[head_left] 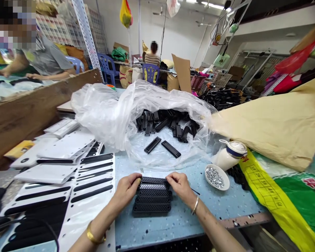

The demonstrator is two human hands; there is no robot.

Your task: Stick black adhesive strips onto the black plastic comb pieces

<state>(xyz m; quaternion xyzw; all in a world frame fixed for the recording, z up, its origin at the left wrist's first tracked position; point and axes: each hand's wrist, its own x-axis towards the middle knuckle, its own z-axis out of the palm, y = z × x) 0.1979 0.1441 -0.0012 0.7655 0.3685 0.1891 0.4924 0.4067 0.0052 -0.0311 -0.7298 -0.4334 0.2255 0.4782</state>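
Several black perforated plastic strips (152, 199) lie side by side in a row on the blue table (157, 224) right in front of me. My left hand (127, 189) pinches the left end of the farthest strip. At that strip's right end, my right hand (180, 185) grips it with curled fingers. Two loose black strips (162, 146) lie on the clear plastic bag (112, 112) beyond, in front of a pile of more black strips (168, 124) inside it.
White slotted panels (68, 168) are stacked to the left. A small white dish of metal bits (216, 176) and a white lidded pot (231, 154) sit to the right, beside brown paper (278, 122). A wooden board (28, 108) stands at left; other people work behind.
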